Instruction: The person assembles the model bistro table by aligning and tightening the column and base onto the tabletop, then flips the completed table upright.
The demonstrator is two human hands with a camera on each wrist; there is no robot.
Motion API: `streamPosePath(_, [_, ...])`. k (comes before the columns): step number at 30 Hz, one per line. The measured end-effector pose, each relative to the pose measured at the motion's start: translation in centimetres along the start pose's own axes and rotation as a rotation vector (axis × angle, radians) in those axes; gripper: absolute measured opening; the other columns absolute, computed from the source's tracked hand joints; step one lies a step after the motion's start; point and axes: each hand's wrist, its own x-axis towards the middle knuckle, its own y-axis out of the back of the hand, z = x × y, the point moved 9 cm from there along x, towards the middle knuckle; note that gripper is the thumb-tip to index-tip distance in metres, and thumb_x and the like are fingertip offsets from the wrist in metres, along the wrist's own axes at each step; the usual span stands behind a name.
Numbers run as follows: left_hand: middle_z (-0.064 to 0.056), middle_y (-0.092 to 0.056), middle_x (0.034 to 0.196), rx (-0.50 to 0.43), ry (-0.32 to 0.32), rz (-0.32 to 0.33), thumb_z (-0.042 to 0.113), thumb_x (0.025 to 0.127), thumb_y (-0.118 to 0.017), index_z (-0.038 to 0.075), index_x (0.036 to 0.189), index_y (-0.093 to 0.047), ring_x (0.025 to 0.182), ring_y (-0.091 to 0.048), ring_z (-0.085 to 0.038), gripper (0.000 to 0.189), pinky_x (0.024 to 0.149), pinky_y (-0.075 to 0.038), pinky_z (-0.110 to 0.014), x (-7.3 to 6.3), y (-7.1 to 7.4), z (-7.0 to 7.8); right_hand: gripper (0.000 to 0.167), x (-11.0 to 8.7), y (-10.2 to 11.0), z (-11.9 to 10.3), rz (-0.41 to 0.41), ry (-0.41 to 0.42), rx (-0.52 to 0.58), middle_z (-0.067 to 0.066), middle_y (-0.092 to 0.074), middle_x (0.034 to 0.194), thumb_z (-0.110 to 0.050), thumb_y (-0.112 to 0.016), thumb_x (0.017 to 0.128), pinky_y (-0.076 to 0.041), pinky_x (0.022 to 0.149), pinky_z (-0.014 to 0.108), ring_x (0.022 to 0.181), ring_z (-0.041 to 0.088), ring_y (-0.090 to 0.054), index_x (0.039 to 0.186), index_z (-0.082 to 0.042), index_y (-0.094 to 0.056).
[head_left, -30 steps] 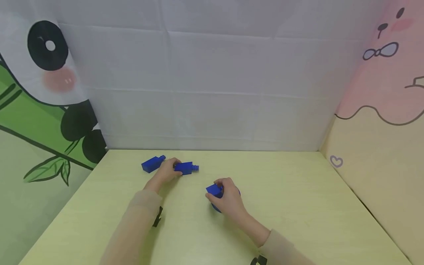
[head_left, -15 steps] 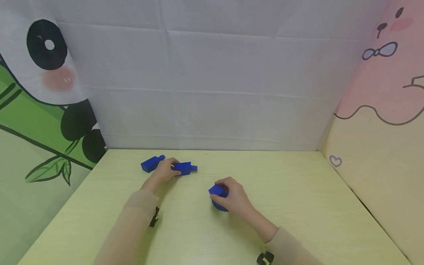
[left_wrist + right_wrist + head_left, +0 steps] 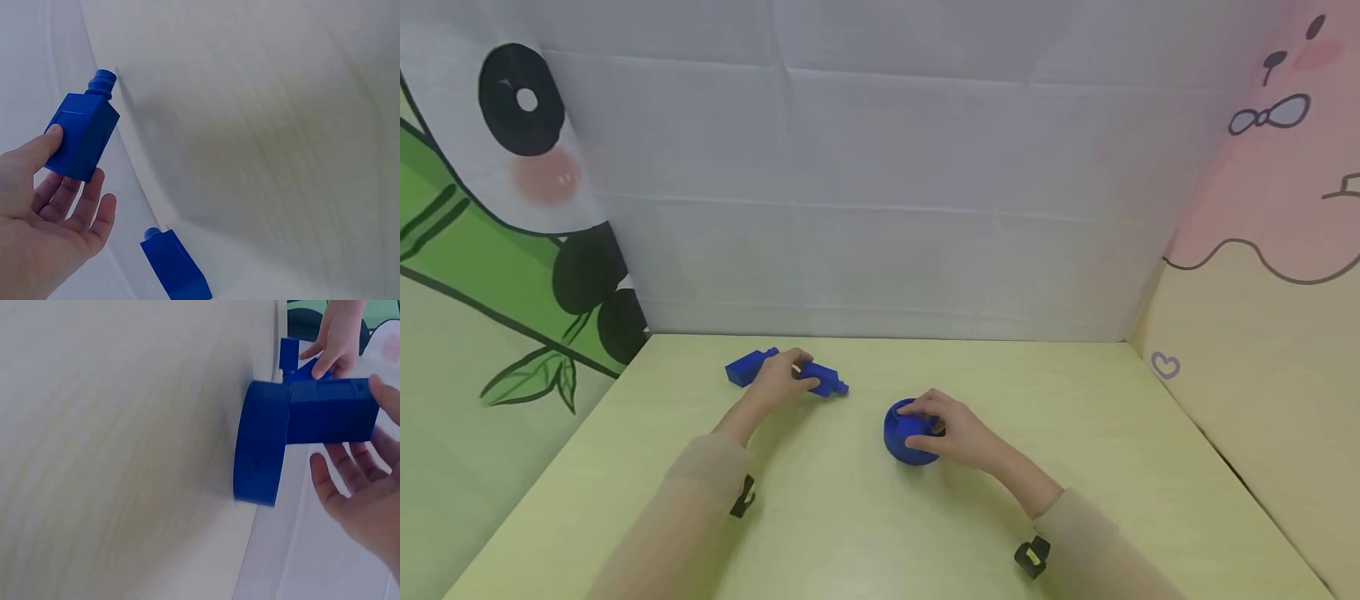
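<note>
My left hand [image 3: 775,382] pinches a blue bottle-shaped piece [image 3: 84,134] with a square body and ridged neck, between thumb and fingers. A similar blue bottle-shaped piece [image 3: 747,368] lies on the table just left of that hand. On the table to the right is a round blue base [image 3: 261,444] with a low side wall. My right hand [image 3: 958,429] holds a blue rectangular block [image 3: 334,412] by its end, thumb on one side. The block's far end meets the top of the round base; the joint itself is hidden.
The pale wooden table [image 3: 865,533] carries these pieces. A white sheet [image 3: 880,192] rises behind its far edge. Painted panels stand at the left [image 3: 535,317] and right [image 3: 1247,333] sides.
My right hand has shifted right, and more of the round base shows. The piece in my left hand has turned, so its neck points more toward the near right.
</note>
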Motion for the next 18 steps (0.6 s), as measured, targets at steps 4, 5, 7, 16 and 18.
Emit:
streamPosePath(4, [-0.016, -0.061, 0.114, -0.005, -0.005, 0.034, 0.022, 0.086, -0.071, 0.002, 0.123, -0.052, 0.099, -0.058, -0.028, 0.046, 0.080, -0.051, -0.039, -0.8, 0.7, 1.1, 0.041, 0.0, 0.3, 0.4, -0.068, 0.049, 0.020, 0.004, -0.055, 0.118, -0.028, -0.067, 0.088, -0.051, 0.087, 0.042, 0.108, 0.022, -0.054, 0.126, -0.013, -0.060])
streamPosePath(5, [-0.015, -0.061, 0.114, -0.007, -0.008, 0.042, 0.022, 0.085, -0.071, 0.003, 0.123, -0.052, 0.099, -0.058, -0.027, 0.046, 0.080, -0.051, -0.038, -1.0, 0.8, 1.4, 0.041, 0.0, 0.3, 0.5, -0.083, 0.063, 0.021, 0.003, -0.055, 0.118, -0.029, -0.066, 0.089, -0.051, 0.087, 0.042, 0.108, 0.021, -0.055, 0.126, -0.014, -0.060])
streamPosePath(7, [-0.015, -0.062, 0.113, -0.011, -0.020, 0.057, 0.024, 0.085, -0.071, 0.003, 0.122, -0.053, 0.098, -0.058, -0.027, 0.046, 0.079, -0.051, -0.038, -1.4, 1.1, 2.0, 0.041, 0.0, 0.4, 0.7, -0.111, 0.078, 0.043, 0.002, -0.055, 0.120, -0.027, -0.066, 0.089, -0.050, 0.089, 0.043, 0.107, 0.020, -0.054, 0.127, -0.014, -0.059])
streamPosePath(16, [-0.011, -0.063, 0.110, 0.003, -0.084, 0.119, 0.025, 0.085, -0.071, 0.004, 0.120, -0.056, 0.095, -0.058, -0.025, 0.044, 0.076, -0.051, -0.036, -3.2, 2.6, 4.6, 0.044, -0.3, 0.8, 0.7, -0.059, 0.111, 0.037, 0.004, -0.059, 0.118, -0.027, -0.069, 0.087, -0.051, 0.086, 0.045, 0.104, 0.019, -0.056, 0.126, -0.009, -0.058])
streamPosePath(18, [-0.011, -0.064, 0.111, 0.010, -0.095, 0.128, 0.025, 0.084, -0.072, 0.004, 0.119, -0.057, 0.094, -0.059, -0.024, 0.044, 0.076, -0.051, -0.036, -3.6, 2.9, 5.3, 0.047, -0.5, 0.8, 0.7, -0.004, 0.084, 0.008, 0.003, -0.060, 0.116, -0.029, -0.070, 0.085, -0.051, 0.085, 0.045, 0.105, 0.019, -0.056, 0.126, -0.009, -0.058])
